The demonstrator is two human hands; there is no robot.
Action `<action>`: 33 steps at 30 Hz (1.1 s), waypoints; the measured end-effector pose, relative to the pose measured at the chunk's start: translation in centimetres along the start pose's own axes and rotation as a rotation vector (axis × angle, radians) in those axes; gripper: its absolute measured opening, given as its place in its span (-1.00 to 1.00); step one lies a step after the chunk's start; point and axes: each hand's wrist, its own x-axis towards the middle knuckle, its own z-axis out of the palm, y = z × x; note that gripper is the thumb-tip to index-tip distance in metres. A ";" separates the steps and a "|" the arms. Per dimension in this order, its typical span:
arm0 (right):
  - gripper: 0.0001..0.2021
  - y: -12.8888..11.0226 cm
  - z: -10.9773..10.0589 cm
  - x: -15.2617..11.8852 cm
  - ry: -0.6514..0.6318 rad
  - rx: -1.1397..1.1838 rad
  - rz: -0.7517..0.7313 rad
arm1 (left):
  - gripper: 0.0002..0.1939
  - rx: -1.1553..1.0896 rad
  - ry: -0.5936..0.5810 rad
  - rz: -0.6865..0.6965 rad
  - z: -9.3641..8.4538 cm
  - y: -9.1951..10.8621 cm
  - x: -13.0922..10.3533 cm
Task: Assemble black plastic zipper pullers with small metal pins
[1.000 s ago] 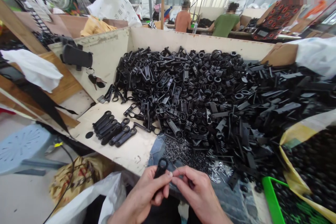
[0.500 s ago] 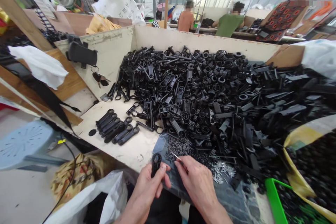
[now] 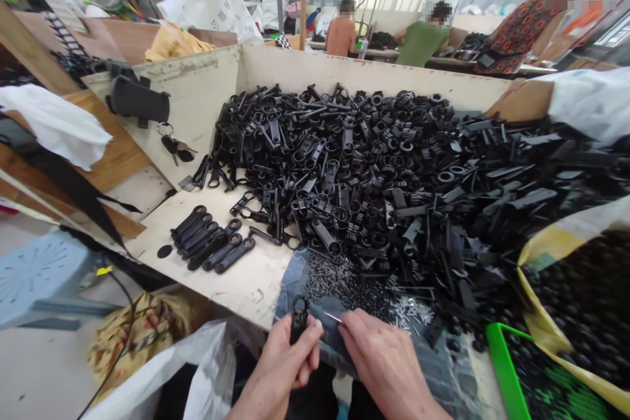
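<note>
My left hand (image 3: 290, 361) is closed around a black plastic handle part (image 3: 298, 320) with a ring at its upper end, held roughly upright. The fingers of my right hand (image 3: 386, 361) pinch a thin, pointed metal tool (image 3: 333, 317); its tip points left toward the black part, a short gap away. Most of the tool is hidden in the hand. Both hands are over a dark mat (image 3: 288, 285) at the bench's front edge. Tiny dark pieces (image 3: 329, 275) lie heaped on it, with small silver pins (image 3: 412, 314) beyond my right hand.
A large heap of black plastic parts (image 3: 344, 164) fills the white-walled bench. Several ringed handles (image 3: 211, 239) lie in a row at left. A green tray (image 3: 506, 367) and a yellow-edged sack (image 3: 534, 262) stand at right. Other people work in the background.
My right hand has brought the metal tool's tip down from beside the tiny pieces, closer to the black part. My left hand has shifted slightly right. The whole view has moved a little.
</note>
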 end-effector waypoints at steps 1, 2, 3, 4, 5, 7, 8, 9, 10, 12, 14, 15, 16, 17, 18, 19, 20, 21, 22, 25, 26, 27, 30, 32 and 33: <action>-0.74 -0.1 0.4 0.1 0.017 0.044 0.012 | -0.35 -0.031 -0.006 -0.008 0.0 0.1 -0.1; -0.73 -0.1 0.9 0.2 0.046 0.094 0.024 | -0.36 -0.060 -0.005 -0.009 0.0 0.2 -0.2; -0.71 -0.1 1.4 0.2 0.089 0.142 0.034 | -0.37 -0.082 0.001 -0.005 0.0 0.4 -0.3; -0.68 -0.1 1.7 0.3 0.140 0.188 0.036 | -0.37 -0.093 0.012 0.001 0.0 0.5 -0.4; -0.66 0.0 2.0 0.3 0.189 0.239 0.034 | -0.37 -0.092 0.025 0.011 0.0 0.6 -0.4; -0.65 0.2 2.1 0.2 0.251 0.376 0.036 | -0.35 -0.046 0.050 0.046 0.1 0.6 -0.4; -0.67 0.3 1.9 0.1 0.261 0.465 0.046 | -0.33 -0.003 0.053 0.069 0.2 0.5 -0.3; -0.70 0.3 1.6 0.0 0.257 0.560 0.063 | -0.32 0.047 0.046 0.095 0.4 0.3 -0.1; -0.73 0.4 1.2 0.0 0.246 0.653 0.085 | -0.30 0.102 0.031 0.126 0.6 0.2 0.1; -0.78 0.4 0.4 -0.2 0.229 0.786 0.128 | -0.29 0.221 -0.006 0.186 1.0 -0.2 0.5; -0.79 0.4 -0.2 -0.4 0.224 0.842 0.143 | -0.32 0.320 -0.042 0.238 1.4 -0.4 0.8; -0.80 0.4 -0.4 -0.5 0.227 0.850 0.139 | -0.33 0.345 -0.064 0.256 1.6 -0.4 0.8; -0.79 0.4 -0.5 -0.6 0.231 0.850 0.130 | -0.35 0.353 -0.086 0.266 1.7 -0.4 0.9; -0.79 0.5 -0.6 -0.7 0.236 0.842 0.116 | -0.37 0.347 -0.111 0.266 1.8 -0.4 0.9; -0.79 0.5 -0.6 -0.8 0.242 0.828 0.102 | -0.38 0.334 -0.137 0.260 1.9 -0.3 0.8; -0.79 0.6 -0.6 -0.8 0.250 0.808 0.089 | -0.39 0.316 -0.156 0.249 1.9 -0.3 0.7; -0.79 0.7 -0.6 -0.9 0.256 0.782 0.075 | -0.39 0.301 -0.171 0.235 2.0 -0.2 0.6; -0.78 0.8 -0.6 -1.0 0.258 0.754 0.059 | -0.38 0.288 -0.180 0.223 2.1 -0.1 0.5; -0.78 0.9 -0.6 -1.0 0.259 0.723 0.038 | -0.37 0.276 -0.184 0.213 2.2 0.1 0.4; -0.74 1.1 -1.0 -0.9 0.267 0.621 -0.056 | -0.32 0.235 -0.176 0.165 2.5 0.4 0.2; -0.73 1.2 -1.1 -0.9 0.270 0.590 -0.090 | -0.31 0.224 -0.169 0.146 2.6 0.4 0.2; -0.71 1.3 -1.2 -0.9 0.273 0.569 -0.117 | -0.30 0.213 -0.164 0.132 2.6 0.3 0.2; -0.71 1.4 -1.1 -1.1 0.248 0.617 -0.100 | -0.32 0.181 -0.178 0.117 2.5 -0.1 0.4; -0.71 1.3 -0.9 -1.1 0.197 0.764 0.014 | -0.37 0.150 -0.182 0.114 2.4 -0.3 0.4; -0.71 1.1 -0.7 -1.2 0.167 0.866 0.092 | -0.39 0.129 -0.174 0.112 2.4 -0.3 0.4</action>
